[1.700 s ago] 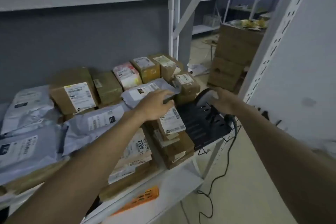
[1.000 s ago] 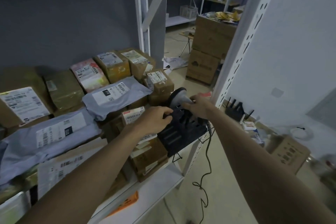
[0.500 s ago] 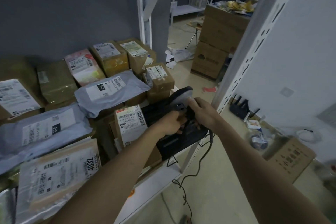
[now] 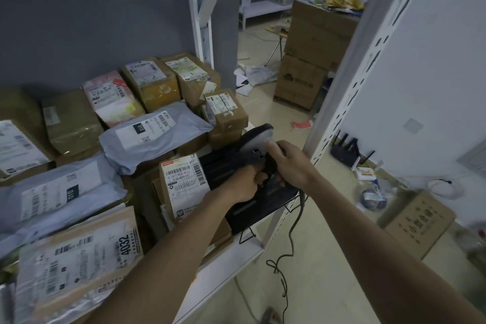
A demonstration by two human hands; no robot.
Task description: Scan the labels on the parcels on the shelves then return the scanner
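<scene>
A black handheld scanner point(image 4: 259, 139) with a grey head sits over a black slotted holder point(image 4: 252, 200) at the shelf's right end. My right hand point(image 4: 292, 163) grips the scanner's handle, the forefinger lying up against the grey head. My left hand point(image 4: 243, 181) curls round the scanner's lower part from the left. Labelled parcels cover the shelf: a small box with a white label point(image 4: 184, 181) right beside my left hand, a grey mailer bag point(image 4: 155, 131) behind it, and brown boxes point(image 4: 226, 110) further back.
A black cable point(image 4: 292, 234) hangs from the scanner down to the floor. The white perforated shelf upright point(image 4: 349, 92) stands just right of my hands. Stacked cardboard boxes point(image 4: 307, 60) stand beyond on the floor, with a black router point(image 4: 347, 150) and another box point(image 4: 418, 221) at right.
My left hand left the labelled parcel and moved right onto the scanner. My right hand stayed on the scanner at the holder. The view shifted down and closer.
</scene>
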